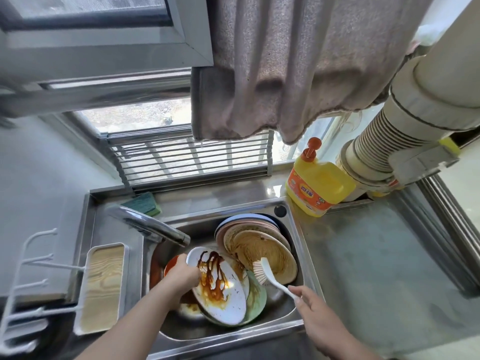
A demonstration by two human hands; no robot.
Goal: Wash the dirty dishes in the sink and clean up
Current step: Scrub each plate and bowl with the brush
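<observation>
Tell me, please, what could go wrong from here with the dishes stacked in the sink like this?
The left hand tilts the sauce-smeared white plate by its edge; if wet, it might slip onto the green plate beneath and chip. The right hand holds the brush only by the handle's tip, so scrubbing may flick sauce around. The plates leaning against the sink wall could slide down.

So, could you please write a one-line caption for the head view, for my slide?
Left hand holds a sauce-stained white plate over the sink; right hand holds a dish brush.
</observation>
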